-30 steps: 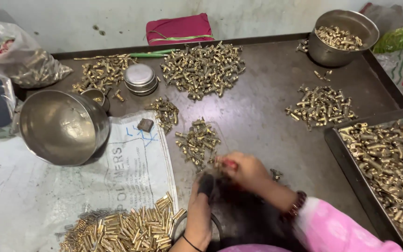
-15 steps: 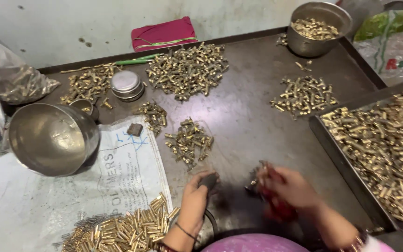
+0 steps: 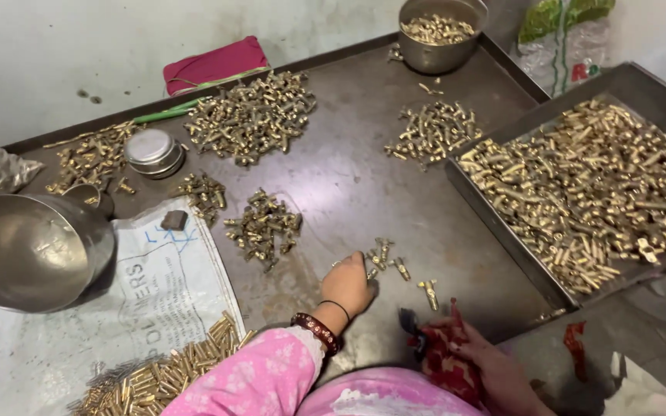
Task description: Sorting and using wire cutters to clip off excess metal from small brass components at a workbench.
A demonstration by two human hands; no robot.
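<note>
**Q:** How much of the sorting is showing as done, reading everything from the steel tray (image 3: 502, 235)?

**A:** By judgement, most is remaining. The tray is lying heaped with unsorted brass pieces. Left of it, separate heaps are building up: a near heap (image 3: 433, 131) just beyond its far corner, a large heap (image 3: 250, 115) farther left, and a small heap (image 3: 264, 225) farther left again. A steel bowl (image 3: 437, 31) beyond the tray is holding more.

**Q:** What are the hands doing?

**A:** The left hand (image 3: 348, 285) is lying palm down, fingers loosely curled, its fingertips touching the loose brass pieces (image 3: 385, 258) just left of the tray's near corner. Whether it is pinching one cannot be told. The right hand (image 3: 495, 374) is closing around a red cloth (image 3: 445, 358), below that same corner.

**Q:** What is differing from half a second earlier?

**A:** The left hand is now reaching out toward the tray, onto the loose pieces. The right hand is sitting drawn back toward the body with the cloth, and the view is showing more of the tray
</note>
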